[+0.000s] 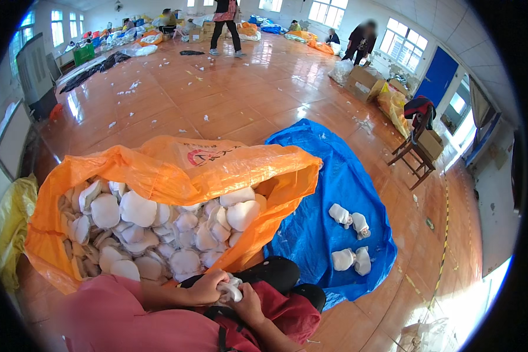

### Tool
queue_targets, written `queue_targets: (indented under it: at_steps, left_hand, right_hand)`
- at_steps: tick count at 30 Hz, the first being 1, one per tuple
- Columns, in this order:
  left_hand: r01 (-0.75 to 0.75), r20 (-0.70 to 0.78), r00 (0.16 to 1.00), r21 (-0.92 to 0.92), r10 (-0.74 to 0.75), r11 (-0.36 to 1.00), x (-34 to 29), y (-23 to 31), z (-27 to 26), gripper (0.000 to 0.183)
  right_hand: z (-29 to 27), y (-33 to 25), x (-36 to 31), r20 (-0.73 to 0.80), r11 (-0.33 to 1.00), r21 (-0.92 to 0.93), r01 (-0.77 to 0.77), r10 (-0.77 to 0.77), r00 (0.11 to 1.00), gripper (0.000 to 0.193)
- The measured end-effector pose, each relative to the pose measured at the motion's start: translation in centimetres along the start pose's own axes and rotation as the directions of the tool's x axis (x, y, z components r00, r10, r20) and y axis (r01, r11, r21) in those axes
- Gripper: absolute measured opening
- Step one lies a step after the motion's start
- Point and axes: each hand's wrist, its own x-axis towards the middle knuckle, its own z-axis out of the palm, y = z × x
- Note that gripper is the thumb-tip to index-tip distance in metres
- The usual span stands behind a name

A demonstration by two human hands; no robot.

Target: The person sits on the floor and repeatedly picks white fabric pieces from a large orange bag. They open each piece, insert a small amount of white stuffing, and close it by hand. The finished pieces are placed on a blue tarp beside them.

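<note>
At the far left, a crumpled yellow sack (14, 229) lay beside a wide-mouthed orange sack (164, 176) filled with loose white pads (138, 208), flat, soft-looking and rounded, heaped at many angles. To the right, above the person's lap, was the white piece (232, 288) being handled: small, pale and folded into a compact, curved shape, its finer detail hidden by the fingers around it. The left hand (210, 287) gripped its left side with fingers curled inward, the forearm reaching across nearly level. The right hand (249, 305) was closed around the other side, just beside the left one, its forearm slanting up from the lower right. Farther right, a blue plastic sheet (334, 176) lay spread on the tiled floor (234, 111), bearing white bundles (362, 261) in two pairs. Beyond it stood a wooden chair (415, 151) draped with dark and red cloth (418, 108).
</note>
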Motion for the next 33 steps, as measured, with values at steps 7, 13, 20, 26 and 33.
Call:
queue_targets:
  at_steps: [7,13,20,26,33]
  left_hand:
    - [-0.185,-0.094,0.98,-0.078,0.177,0.98,-0.6,-1.3,0.7,0.029]
    - [-0.2,-0.124,0.974,-0.06,0.192,0.978,-0.9,-1.1,0.8,0.033]
    - [-0.258,-0.029,0.966,-0.113,0.256,0.96,-2.1,-0.8,-0.4,0.038]
    - [-0.305,0.026,0.952,-0.003,0.305,0.952,-1.7,1.1,-1.2,0.029]
    - [-0.286,0.14,0.947,-0.036,0.288,0.958,-1.4,0.4,-1.6,0.032]
  right_hand:
    - [-0.9,3.3,-2.1,0.3,0.705,0.685,-0.184,-0.043,0.953,0.052]
    - [0.4,0.8,-1.4,0.011,0.919,0.393,0.024,-0.031,0.999,0.046]
    - [2.1,0.1,-0.9,-0.226,0.942,0.304,0.14,-0.072,0.971,0.035]
    - [1.5,-1.1,-0.5,-0.202,0.943,0.321,0.092,-0.027,0.979,0.018]
    - [0.5,0.6,-1.6,-0.015,0.859,0.509,0.06,-0.06,0.998,0.028]
